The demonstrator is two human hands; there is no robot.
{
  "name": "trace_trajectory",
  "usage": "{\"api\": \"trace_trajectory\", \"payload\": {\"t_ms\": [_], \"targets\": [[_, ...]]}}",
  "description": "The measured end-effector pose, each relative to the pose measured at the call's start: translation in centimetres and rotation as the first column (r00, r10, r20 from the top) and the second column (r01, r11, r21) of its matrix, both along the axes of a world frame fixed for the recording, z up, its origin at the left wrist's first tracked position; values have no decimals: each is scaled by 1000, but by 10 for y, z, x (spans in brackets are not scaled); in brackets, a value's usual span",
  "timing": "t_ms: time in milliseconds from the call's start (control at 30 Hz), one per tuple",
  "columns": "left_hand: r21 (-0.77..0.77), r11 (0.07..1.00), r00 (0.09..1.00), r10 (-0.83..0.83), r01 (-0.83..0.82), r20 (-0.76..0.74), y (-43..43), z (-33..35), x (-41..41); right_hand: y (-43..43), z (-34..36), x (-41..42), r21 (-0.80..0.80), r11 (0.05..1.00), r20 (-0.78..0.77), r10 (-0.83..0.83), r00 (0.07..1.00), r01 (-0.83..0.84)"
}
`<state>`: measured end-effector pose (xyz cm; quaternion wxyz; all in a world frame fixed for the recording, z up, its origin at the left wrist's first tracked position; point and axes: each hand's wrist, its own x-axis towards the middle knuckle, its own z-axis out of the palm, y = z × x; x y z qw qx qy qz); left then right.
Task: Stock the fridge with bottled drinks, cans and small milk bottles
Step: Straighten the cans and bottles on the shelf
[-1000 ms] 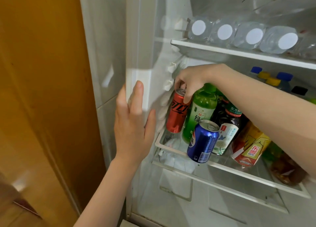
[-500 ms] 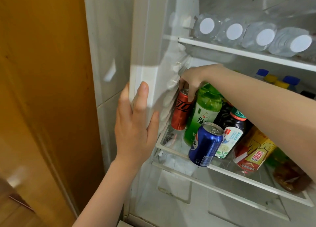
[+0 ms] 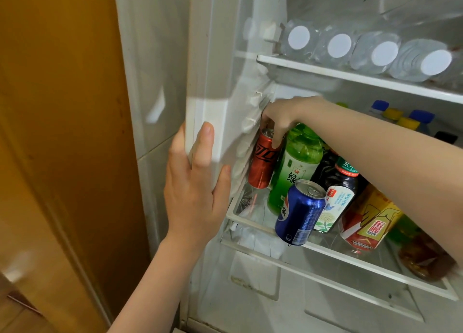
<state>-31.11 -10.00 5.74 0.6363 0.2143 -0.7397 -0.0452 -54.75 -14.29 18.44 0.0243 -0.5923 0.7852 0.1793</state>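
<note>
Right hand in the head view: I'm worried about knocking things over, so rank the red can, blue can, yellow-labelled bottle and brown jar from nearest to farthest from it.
1. Red can, at the shelf's left end, gripped at its top by the right hand.
2. Blue can, at the shelf's front edge.
3. Yellow-labelled bottle, further right.
4. Brown jar, far right.

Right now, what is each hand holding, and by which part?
The right hand pinches the red can by its top rim. The left hand grips the fridge's front edge, no drink.
</note>
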Motion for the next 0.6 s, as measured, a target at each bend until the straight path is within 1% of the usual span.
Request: {"api": "trace_trajectory", "payload": {"t_ms": [300, 467, 533, 600], "targets": [[-12, 1000, 1000, -12, 12, 6, -1, 0, 1, 8, 2, 1, -60, 998, 38, 14, 999, -12], [-43, 999, 1000, -15, 16, 10, 0, -2, 1, 31, 22, 3, -179, 984, 81, 21, 996, -6], [-58, 998, 1000, -9, 10, 6, 0, -2, 0, 46, 30, 5, -255, 967, 144, 46, 989, -8], [-71, 997, 1000, -10, 10, 8, 0, -3, 0, 65, 33, 8, -370, 929, 251, 87, 964, 13]]}}
